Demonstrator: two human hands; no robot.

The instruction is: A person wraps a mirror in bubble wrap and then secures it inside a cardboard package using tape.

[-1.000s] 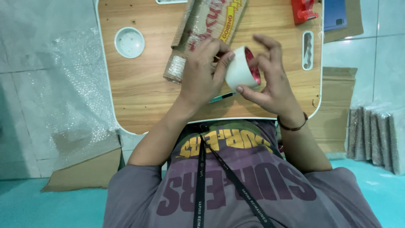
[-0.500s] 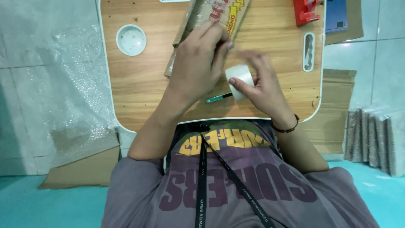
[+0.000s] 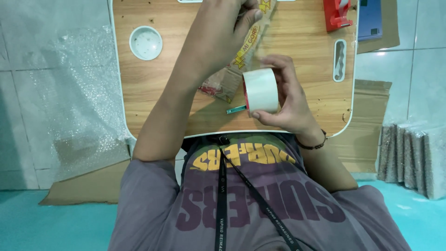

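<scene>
Two hands are seen over a small wooden lap table (image 3: 153, 97) with a white rim. A roll of pale tape (image 3: 261, 90) is gripped by the right hand (image 3: 283, 100), thumb under it and fingers curled over its top, near the table's near edge. The left hand (image 3: 218, 35) is laid on a bubble-wrapped package (image 3: 241, 56) with yellow and red print, the fingers closed toward its far end; what exactly is pinched there cannot be told, since the top of the view cuts it off. A small teal-tipped pen (image 3: 236, 109) is seen lying just beside the roll, toward the body. A round white cup recess (image 3: 146, 42) is set in the table's left part, well apart from the hands, and a slotted white handle (image 3: 340, 60) is found at the right edge. A red tape dispenser (image 3: 337, 14) and a blue box (image 3: 370, 18) are placed at the far right corner. Open tabletop is left around the recess and to the right of the roll. Bubble wrap (image 3: 74, 93) is spread on the floor to the left, flattened cardboard (image 3: 367, 121) to the right. Compared with half a second earlier, the left hand has been moved farther up the package, and the roll has been uncovered and turned so its broad band is shown.
</scene>
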